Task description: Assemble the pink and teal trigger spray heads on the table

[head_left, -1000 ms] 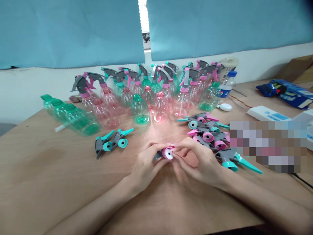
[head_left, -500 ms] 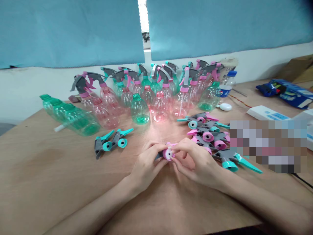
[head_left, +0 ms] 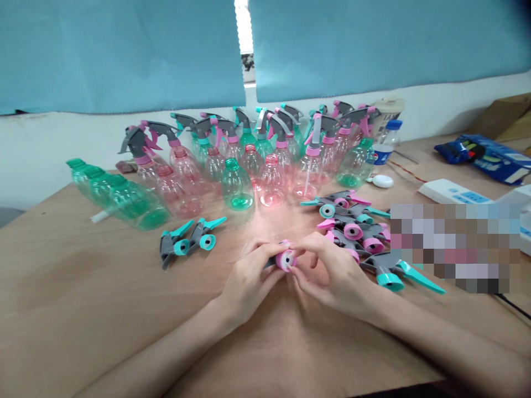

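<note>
Above the wooden table (head_left: 124,309), a grey and pink spray head (head_left: 286,260) is held with the open end of its pink collar facing me, a white lining and dark hole showing inside. My left hand (head_left: 248,279) is closed around the grey body, which its fingers mostly hide. Thumb and fingertips of my right hand (head_left: 334,273) pinch the pink collar. Close beside the right hand lies a heap of spray heads with pink (head_left: 353,230) and teal collars. Two teal and grey spray heads (head_left: 203,237) rest to the left.
Pink and green bottles crowd the back, many with spray heads fitted; an open green bottle (head_left: 238,185) stands in front. Green bottles (head_left: 139,202) lie at left. A power strip (head_left: 454,193), blue packet (head_left: 498,157) and blue-capped bottle (head_left: 384,145) are at right.
The right fingertips have shifted slightly on the pink collar, and its inside is a little more exposed. Both hands stay in nearly the same place.
</note>
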{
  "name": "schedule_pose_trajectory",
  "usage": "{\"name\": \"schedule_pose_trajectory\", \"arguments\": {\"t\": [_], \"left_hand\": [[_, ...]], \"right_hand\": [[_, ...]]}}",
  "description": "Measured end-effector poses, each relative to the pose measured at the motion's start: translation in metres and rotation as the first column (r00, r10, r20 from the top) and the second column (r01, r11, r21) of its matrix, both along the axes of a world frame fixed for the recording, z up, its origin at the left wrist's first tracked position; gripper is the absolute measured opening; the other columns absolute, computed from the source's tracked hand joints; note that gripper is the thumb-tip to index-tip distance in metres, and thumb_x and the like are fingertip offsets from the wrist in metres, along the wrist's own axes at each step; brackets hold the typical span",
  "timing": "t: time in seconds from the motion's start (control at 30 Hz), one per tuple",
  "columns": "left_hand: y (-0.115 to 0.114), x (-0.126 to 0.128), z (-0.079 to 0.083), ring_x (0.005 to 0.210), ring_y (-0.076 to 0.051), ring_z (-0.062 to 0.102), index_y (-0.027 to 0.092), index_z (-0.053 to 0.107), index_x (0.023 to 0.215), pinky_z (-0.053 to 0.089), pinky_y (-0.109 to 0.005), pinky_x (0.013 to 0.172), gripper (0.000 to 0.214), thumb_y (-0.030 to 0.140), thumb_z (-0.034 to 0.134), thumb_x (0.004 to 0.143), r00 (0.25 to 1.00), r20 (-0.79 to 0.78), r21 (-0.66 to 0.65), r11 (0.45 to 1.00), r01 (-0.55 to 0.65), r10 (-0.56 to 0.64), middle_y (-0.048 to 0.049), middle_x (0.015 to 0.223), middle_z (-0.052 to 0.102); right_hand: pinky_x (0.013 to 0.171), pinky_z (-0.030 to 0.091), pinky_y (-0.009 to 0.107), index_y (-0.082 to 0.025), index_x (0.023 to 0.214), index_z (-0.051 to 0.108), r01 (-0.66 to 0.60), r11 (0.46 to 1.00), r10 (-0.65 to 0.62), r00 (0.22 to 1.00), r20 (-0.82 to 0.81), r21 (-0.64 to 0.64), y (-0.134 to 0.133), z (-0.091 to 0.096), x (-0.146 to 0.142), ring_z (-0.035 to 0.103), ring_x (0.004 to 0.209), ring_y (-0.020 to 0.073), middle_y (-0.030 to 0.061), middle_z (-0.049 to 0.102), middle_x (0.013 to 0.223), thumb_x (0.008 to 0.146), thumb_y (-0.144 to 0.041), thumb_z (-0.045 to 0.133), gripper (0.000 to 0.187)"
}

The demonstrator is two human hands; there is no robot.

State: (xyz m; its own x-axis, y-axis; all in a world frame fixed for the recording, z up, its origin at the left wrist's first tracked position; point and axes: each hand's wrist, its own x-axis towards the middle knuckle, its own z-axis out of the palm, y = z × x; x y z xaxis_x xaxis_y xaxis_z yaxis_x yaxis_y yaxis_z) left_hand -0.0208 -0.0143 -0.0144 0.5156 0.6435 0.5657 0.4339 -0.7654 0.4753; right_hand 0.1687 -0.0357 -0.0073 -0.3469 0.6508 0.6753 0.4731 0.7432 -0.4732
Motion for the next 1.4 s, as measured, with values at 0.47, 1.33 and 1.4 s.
{"name": "schedule_pose_trajectory", "arguments": {"t": [0.47, 1.33, 1.4], "left_hand": [[-0.0011, -0.0009, 0.0019, 0.088, -0.017, 0.056, 0.019, 0.057, 0.107, 0.051, -0.029, 0.075, 0.02, 0.022, 0.058, 0.087, 1.0, -0.007, -0.025, 0.999, -0.029, 0.029, -0.0046, 0.094, 0.061], [-0.002, 0.0002, -0.0015, 0.09, -0.016, 0.057, 0.018, 0.055, 0.108, 0.054, -0.026, 0.072, 0.022, 0.014, 0.057, 0.087, 0.998, 0.026, -0.051, 0.997, 0.049, -0.048, -0.0045, 0.095, 0.062], [-0.0011, 0.0, -0.0021, 0.089, -0.016, 0.057, 0.019, 0.054, 0.108, 0.054, -0.027, 0.073, 0.023, 0.014, 0.058, 0.086, 0.999, 0.019, -0.035, 0.998, 0.045, -0.044, -0.004, 0.094, 0.062]], "right_hand": [[0.07, 0.049, 0.025, -0.02, 0.111, 0.049, 0.02, 1.0, -0.02, 1.0, 0.002, -0.022, 0.0033, 0.0012, 0.0059, 0.061, 0.081, 0.0139, 0.0025, 0.063, 0.094, 0.078, -0.011, 0.059, 0.035], [0.061, 0.049, 0.023, -0.022, 0.101, 0.052, 0.034, 0.997, -0.035, 0.999, -0.016, -0.071, 0.0014, -0.002, -0.0002, 0.06, 0.066, 0.0108, 0.0003, 0.064, 0.087, 0.082, -0.015, 0.061, 0.022], [0.065, 0.049, 0.023, -0.021, 0.1, 0.053, 0.033, 0.998, -0.034, 0.999, -0.016, -0.05, 0.0016, -0.0017, 0.0003, 0.061, 0.071, 0.0116, 0.0005, 0.065, 0.088, 0.081, -0.013, 0.062, 0.023]]}}
